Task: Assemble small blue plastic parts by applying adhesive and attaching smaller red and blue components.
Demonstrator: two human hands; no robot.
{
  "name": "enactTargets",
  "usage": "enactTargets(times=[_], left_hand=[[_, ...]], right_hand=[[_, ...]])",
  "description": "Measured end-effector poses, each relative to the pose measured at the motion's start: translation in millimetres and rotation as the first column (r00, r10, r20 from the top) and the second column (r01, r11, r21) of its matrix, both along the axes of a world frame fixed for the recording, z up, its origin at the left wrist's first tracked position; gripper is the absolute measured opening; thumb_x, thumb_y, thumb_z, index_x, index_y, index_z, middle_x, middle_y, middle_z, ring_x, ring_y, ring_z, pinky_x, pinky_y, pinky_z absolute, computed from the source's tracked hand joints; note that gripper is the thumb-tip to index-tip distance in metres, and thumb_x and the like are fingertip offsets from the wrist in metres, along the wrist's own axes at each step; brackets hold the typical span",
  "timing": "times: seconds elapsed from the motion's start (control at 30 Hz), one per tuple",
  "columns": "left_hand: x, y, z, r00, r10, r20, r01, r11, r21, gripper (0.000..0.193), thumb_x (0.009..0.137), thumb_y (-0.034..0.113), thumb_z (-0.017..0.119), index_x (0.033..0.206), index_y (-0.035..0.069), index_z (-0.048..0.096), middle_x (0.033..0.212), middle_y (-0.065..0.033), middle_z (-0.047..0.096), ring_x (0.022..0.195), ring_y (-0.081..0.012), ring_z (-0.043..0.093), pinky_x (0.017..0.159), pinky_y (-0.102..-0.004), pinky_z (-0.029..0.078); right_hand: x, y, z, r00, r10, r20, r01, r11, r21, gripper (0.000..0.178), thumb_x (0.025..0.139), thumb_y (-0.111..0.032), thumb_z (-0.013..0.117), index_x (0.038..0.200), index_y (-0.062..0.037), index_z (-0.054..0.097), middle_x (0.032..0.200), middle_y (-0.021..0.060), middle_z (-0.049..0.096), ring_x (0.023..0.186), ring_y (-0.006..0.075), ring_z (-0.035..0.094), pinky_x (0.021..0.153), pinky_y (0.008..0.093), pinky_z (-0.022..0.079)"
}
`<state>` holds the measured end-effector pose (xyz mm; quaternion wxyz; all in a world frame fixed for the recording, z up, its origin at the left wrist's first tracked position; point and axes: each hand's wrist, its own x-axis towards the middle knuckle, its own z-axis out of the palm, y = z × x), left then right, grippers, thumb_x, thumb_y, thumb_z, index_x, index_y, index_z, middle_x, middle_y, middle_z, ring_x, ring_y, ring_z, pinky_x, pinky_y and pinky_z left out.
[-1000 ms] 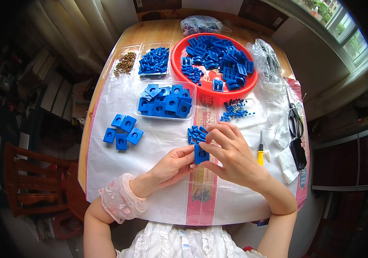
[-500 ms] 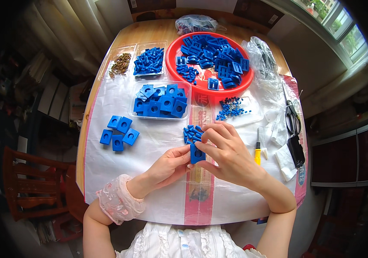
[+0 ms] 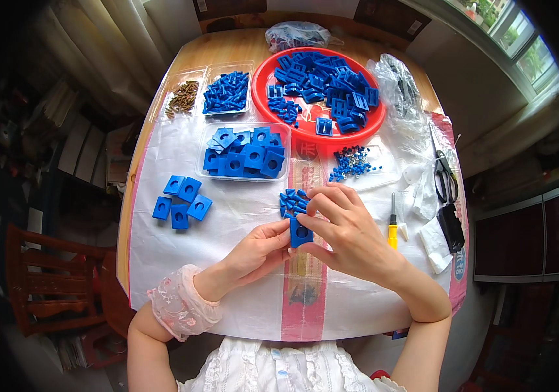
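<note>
A blue square plate with a round hole (image 3: 302, 235) is held upright between my two hands above the sheet. My left hand (image 3: 248, 253) pinches its left edge between thumb and fingers. My right hand (image 3: 353, 238) has its forefinger on the top right edge and its thumb near the lower right; the fingers cover part of the piece. Whether a small part sits between those fingertips is hidden. Just beyond the plate lies a small pile of blue pegs (image 3: 287, 202), partly behind my right fingers. Several similar blue plates (image 3: 179, 217) lie grouped at the left.
A clear tub (image 3: 288, 157) holds more plates. Behind it are blue pegs (image 3: 226, 93), brass-coloured screws (image 3: 184, 98) and a red basin (image 3: 379, 121) of blue parts. Tiny blue pieces (image 3: 350, 163), a yellow-handled screwdriver (image 3: 392, 228) and black scissors (image 3: 447, 186) lie at the right.
</note>
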<state>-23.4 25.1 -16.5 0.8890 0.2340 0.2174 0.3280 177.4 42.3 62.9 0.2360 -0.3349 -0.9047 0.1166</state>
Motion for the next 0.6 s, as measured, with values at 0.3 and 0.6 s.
enactTargets(times=[0.3, 0.6], left_hand=[[-4, 4, -1, 0.999, -0.042, 0.027, 0.042, 0.999, 0.014, 0.037, 0.097, 0.013, 0.043, 0.130, -0.003, 0.045, 0.120, -0.0073, 0.055, 0.105, -0.0106, 0.052, 0.091, -0.0266, 0.041], [1, 0, 7, 0.997, 0.019, -0.069, -0.013, 0.996, 0.086, 0.038, 0.097, 0.015, 0.045, 0.129, -0.005, 0.046, 0.121, -0.0079, 0.055, 0.109, -0.0114, 0.051, 0.094, -0.0278, 0.042]], right_hand=[[1, 1, -1, 0.999, 0.033, -0.013, -0.033, 0.999, -0.007, 0.037, 0.063, -0.019, 0.078, 0.092, -0.0017, 0.062, 0.099, 0.0116, 0.054, 0.108, 0.0297, 0.050, 0.098, 0.0444, 0.037], [0, 0, 0, 1.000, 0.016, 0.005, -0.016, 1.000, -0.013, 0.034, 0.065, -0.017, 0.078, 0.093, -0.0039, 0.064, 0.097, 0.0086, 0.056, 0.108, 0.0279, 0.052, 0.098, 0.0454, 0.038]])
